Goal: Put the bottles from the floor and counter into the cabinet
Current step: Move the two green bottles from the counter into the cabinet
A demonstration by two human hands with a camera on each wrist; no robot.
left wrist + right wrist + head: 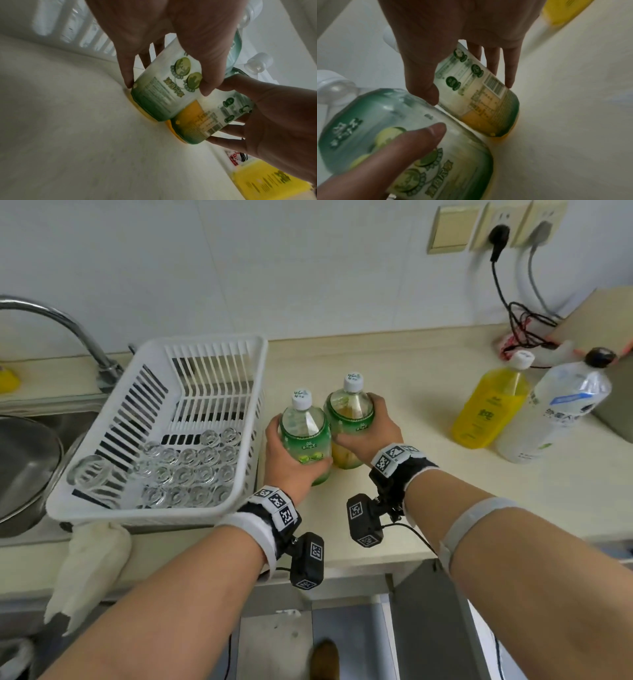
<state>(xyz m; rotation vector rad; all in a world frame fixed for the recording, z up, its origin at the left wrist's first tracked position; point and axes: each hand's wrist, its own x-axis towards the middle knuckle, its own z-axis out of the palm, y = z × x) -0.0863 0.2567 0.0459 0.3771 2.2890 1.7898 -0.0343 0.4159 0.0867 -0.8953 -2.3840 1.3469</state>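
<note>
Bright head view — dim, blurred wrists

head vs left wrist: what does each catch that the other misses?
Head only: the faucet, the wall sockets, the clear water bottle, both bottle caps.

Left wrist only: the undersides of the left hand and right hand, their fingers wrapped round the labels, and a barcode.

Both: the two green-labelled bottles side by side, one gripped per hand, the white basket, the yellow bottle, the counter.

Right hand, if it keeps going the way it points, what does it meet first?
Likely the white tiled wall. The right hand points across the cream counter; nothing stands behind its green-labelled tea bottle, though depth is unclear.
</note>
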